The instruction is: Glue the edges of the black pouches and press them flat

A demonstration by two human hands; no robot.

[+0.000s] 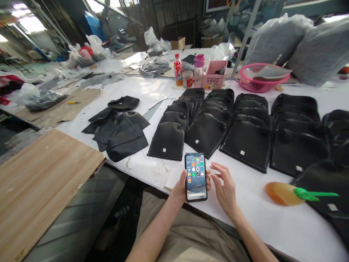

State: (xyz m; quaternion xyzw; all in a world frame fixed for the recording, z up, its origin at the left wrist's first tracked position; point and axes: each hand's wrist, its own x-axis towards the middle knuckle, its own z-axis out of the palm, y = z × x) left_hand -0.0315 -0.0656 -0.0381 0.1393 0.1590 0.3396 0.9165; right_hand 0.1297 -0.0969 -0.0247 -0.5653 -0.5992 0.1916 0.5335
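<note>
A smartphone (196, 187) with its home screen lit is held upright at the table's front edge. My left hand (180, 185) is wrapped round it, thumb on the left side and fingertips showing at the right. Just right of the phone, my right hand (225, 187) is raised with bent fingers apart and nothing in it. Beyond my hands lie overlapping rows of black leather-like pieces (245, 140), several with small white labels. To the left is a loose heap of similar black pieces (127, 142).
An orange squeeze bottle with a green nozzle (285, 193) lies at the right. Behind the rows stand a red-capped drink bottle (178, 71), a pink-lidded bottle (199, 72), a pink box (215, 76) and a pink basin (263, 86). A wooden board (46, 189) juts in at left.
</note>
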